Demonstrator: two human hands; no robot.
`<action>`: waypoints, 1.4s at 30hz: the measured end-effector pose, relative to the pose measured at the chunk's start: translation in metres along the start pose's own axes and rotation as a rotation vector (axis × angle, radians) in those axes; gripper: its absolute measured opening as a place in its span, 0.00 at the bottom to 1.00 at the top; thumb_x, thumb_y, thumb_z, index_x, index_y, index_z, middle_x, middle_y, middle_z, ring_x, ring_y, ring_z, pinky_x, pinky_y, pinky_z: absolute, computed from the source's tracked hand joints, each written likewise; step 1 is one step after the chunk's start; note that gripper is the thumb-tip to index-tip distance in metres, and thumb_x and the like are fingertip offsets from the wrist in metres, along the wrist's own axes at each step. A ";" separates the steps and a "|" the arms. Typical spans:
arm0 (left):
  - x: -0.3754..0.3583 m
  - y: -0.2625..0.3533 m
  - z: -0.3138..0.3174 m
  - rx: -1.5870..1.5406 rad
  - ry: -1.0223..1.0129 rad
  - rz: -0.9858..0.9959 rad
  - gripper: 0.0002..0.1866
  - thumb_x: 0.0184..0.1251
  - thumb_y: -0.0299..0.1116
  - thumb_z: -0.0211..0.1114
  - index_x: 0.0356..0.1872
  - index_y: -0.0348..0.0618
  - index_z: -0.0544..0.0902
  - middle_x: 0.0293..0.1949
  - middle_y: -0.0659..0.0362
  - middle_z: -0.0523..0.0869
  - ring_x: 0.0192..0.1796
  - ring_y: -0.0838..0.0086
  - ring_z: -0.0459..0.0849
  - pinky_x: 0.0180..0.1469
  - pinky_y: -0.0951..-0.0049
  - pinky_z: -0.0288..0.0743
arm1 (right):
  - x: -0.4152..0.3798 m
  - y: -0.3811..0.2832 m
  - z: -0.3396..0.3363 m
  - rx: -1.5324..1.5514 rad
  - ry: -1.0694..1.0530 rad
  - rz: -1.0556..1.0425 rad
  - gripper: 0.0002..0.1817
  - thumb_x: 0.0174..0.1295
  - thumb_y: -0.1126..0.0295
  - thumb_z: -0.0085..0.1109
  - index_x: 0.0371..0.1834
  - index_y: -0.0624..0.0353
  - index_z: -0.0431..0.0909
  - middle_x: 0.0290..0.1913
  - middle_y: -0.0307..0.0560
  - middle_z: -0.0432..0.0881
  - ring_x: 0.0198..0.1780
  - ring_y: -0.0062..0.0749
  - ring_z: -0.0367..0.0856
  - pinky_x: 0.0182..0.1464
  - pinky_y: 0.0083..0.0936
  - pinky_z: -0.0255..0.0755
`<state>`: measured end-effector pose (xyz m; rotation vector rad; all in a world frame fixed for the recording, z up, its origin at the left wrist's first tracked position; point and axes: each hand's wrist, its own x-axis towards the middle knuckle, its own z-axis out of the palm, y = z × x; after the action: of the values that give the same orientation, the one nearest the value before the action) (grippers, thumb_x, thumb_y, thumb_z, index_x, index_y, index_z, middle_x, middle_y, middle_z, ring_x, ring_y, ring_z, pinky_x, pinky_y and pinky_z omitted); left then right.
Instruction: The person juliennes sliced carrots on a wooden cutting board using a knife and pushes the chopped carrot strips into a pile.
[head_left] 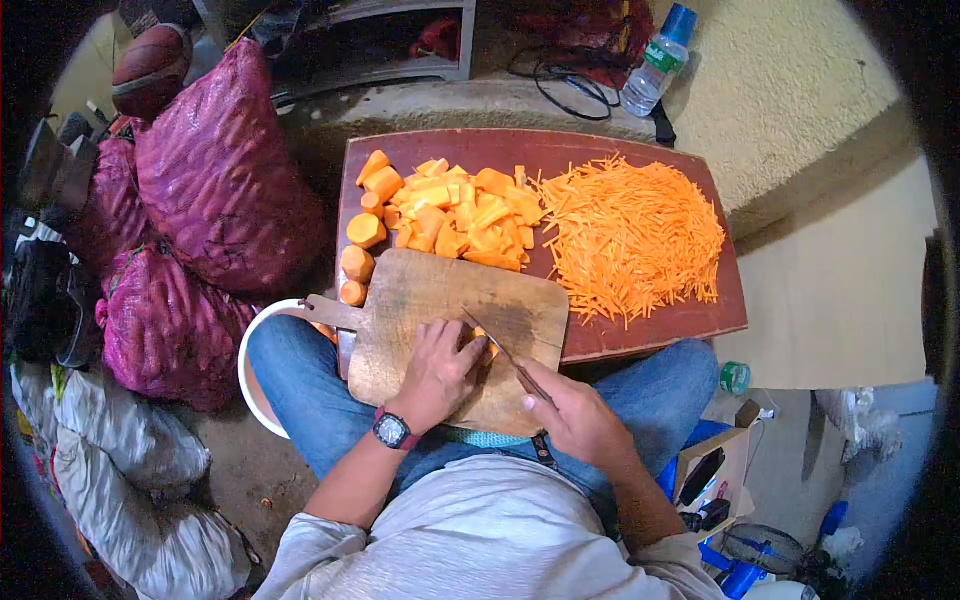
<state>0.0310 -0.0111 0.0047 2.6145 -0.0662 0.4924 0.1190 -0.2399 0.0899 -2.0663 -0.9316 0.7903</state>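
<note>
A wooden cutting board [410, 290] with a handle lies partly on the low red table, its near side over my lap. My left hand [437, 368], a watch on its wrist, rests on the board with bent fingers against a small orange carrot piece [485, 346], which they mostly cover. Closed around a knife handle, my right hand [580, 420] holds the knife [505, 352] with its blade beside that piece. Beyond the board sit carrot chunks and slices [465, 212]. To their right is a wide heap of thin carrot strips [640, 240].
The red table [655, 338] stands against a ledge with a water bottle [655, 65] and black cable. A white bucket [257, 375] is by my left knee. Full purple mesh sacks [220, 170] and white sacks [140, 490] crowd the left. An open box [715, 475] sits at right.
</note>
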 end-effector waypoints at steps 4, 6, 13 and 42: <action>-0.001 -0.001 0.002 -0.003 -0.033 -0.027 0.22 0.56 0.30 0.77 0.54 0.40 0.89 0.50 0.50 0.80 0.56 0.52 0.79 0.58 0.52 0.71 | -0.005 -0.006 -0.003 0.049 0.027 0.013 0.27 0.80 0.70 0.58 0.79 0.68 0.71 0.63 0.70 0.86 0.66 0.61 0.87 0.67 0.43 0.80; -0.001 -0.001 0.002 -0.012 -0.044 -0.023 0.23 0.55 0.30 0.77 0.55 0.41 0.88 0.50 0.50 0.80 0.56 0.52 0.78 0.58 0.52 0.71 | -0.006 -0.007 -0.004 0.062 0.032 0.020 0.26 0.80 0.70 0.58 0.78 0.68 0.72 0.63 0.71 0.86 0.66 0.62 0.87 0.66 0.44 0.80; 0.001 0.000 -0.002 -0.009 -0.067 -0.020 0.26 0.50 0.30 0.78 0.55 0.42 0.88 0.53 0.50 0.81 0.56 0.53 0.78 0.57 0.51 0.70 | 0.035 -0.016 0.000 -0.033 -0.055 0.078 0.26 0.79 0.69 0.58 0.77 0.63 0.70 0.60 0.78 0.84 0.62 0.71 0.85 0.60 0.53 0.81; -0.005 -0.005 0.008 -0.019 0.014 -0.009 0.24 0.52 0.33 0.77 0.53 0.41 0.89 0.54 0.51 0.82 0.59 0.54 0.79 0.60 0.51 0.71 | 0.049 -0.015 0.016 -0.120 0.025 -0.029 0.23 0.79 0.70 0.55 0.75 0.62 0.71 0.55 0.76 0.86 0.59 0.74 0.86 0.60 0.55 0.79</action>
<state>0.0298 -0.0105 -0.0056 2.5911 -0.0539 0.5046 0.1281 -0.1880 0.0819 -2.1559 -1.0142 0.7070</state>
